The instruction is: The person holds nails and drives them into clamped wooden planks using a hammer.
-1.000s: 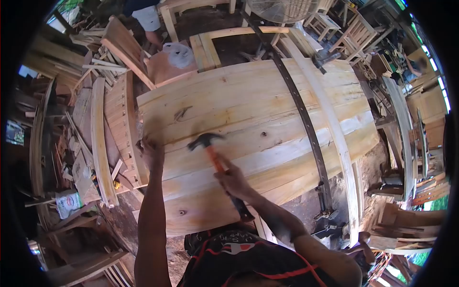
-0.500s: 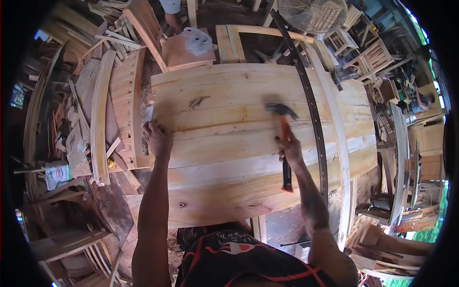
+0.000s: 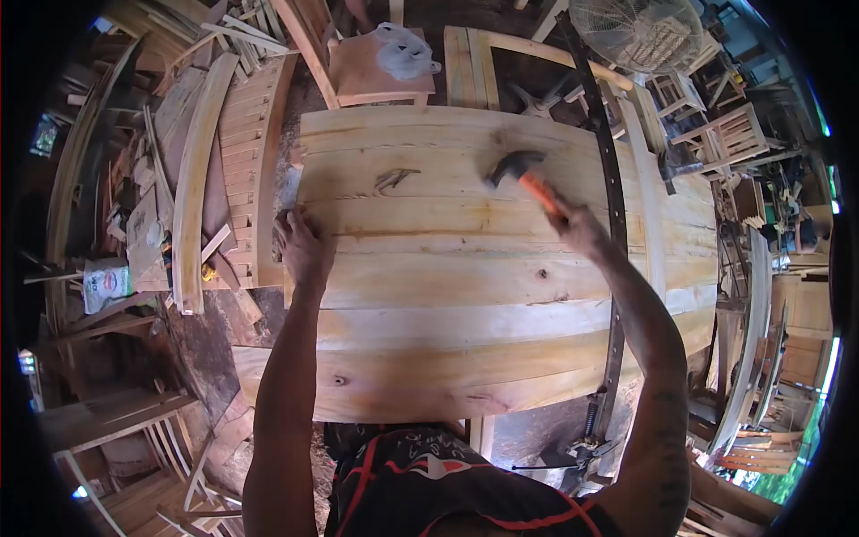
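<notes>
Head view shows a claw hammer [image 3: 528, 179] above the upper middle of a broad panel of joined planks [image 3: 429, 313], its dark head toward the panel's left side and its orange grip slanting down to the right. The head is slightly blurred, and whether it touches the wood cannot be told. The right hand [image 3: 583, 231] grasps the hammer, fingers wrapped around the handle. The left hand [image 3: 306, 251] rests at the panel's left edge, fingers bent near the rim; whether they grip the wood or merely lie against it cannot be told.

Pale planks with knots and brownish streaks run crosswise on the panel. A dark metal bar [image 3: 616, 210] with a row of holes crosses it on the right, with a coil spring [image 3: 591, 413] near its lower end. Just right of the bar lies a pale board [image 3: 633, 134]. The person wears a black shirt [image 3: 465, 483] with red lines.

Beyond the far edge, a clear plastic bag [image 3: 407, 55] sits on a wooden seat [image 3: 376, 82], and a round fan [image 3: 637, 34] stands farther right. Left of the panel lie a slatted wooden piece [image 3: 246, 192], a long board [image 3: 199, 188] and a white printed sack [image 3: 107, 286].
</notes>
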`<state>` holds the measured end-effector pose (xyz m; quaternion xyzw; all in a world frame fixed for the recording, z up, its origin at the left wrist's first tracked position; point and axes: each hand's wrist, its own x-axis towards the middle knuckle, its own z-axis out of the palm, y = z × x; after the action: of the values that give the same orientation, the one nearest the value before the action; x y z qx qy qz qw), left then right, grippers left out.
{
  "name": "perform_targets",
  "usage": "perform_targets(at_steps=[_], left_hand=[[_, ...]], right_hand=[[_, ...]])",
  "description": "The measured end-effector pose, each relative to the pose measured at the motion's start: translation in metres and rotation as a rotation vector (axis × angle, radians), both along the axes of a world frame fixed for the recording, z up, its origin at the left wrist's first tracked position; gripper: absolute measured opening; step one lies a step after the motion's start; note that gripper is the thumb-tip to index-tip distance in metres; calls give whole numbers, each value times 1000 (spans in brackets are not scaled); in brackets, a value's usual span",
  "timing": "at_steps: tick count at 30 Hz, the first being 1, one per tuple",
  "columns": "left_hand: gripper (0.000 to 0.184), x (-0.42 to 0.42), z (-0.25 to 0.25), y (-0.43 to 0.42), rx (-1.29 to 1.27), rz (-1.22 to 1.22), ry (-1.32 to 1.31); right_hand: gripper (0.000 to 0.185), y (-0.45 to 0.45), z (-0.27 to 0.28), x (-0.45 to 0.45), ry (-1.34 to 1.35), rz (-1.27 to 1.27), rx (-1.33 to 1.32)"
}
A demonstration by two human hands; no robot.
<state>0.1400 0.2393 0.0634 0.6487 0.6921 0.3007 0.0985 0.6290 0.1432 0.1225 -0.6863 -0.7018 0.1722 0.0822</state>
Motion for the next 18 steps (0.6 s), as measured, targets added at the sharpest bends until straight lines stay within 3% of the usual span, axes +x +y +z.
perform_targets(at_steps=[1,3,5,7,8,9,11,13,14,15,18], left_hand=[[38,0,-2,1,8,-3,1],[38,0,-3,3,31,4,22],[37,2,-1,-1,50,-26,49],[36,4,6,-3,46,-59,36],[36,6,7,1,61,-61,31],[36,6,4,2,47,-23,45],[35,1,1,-3,26,26,67],[35,3,1,0,16,39,92],[35,2,-2,0,43,28,85],[35,2,-2,0,41,35,77],[36,4,1,0,69,19,93]], right_hand=[[74,-14,-20,5,-77,184,140],[76,-31,18,-30,22,405,-68],[72,-24,61,-52,-415,677,-146],[67,-17,47,-35,-141,560,-164],[56,-18,41,-30,-187,452,95],[56,-11,29,-20,-193,461,107],[50,6,-1,6,183,-85,35],[50,17,6,15,-5,-167,114],[52,16,9,19,-54,-205,19],[51,11,8,17,-86,-164,10],[49,-34,-2,-10,-186,349,113]])
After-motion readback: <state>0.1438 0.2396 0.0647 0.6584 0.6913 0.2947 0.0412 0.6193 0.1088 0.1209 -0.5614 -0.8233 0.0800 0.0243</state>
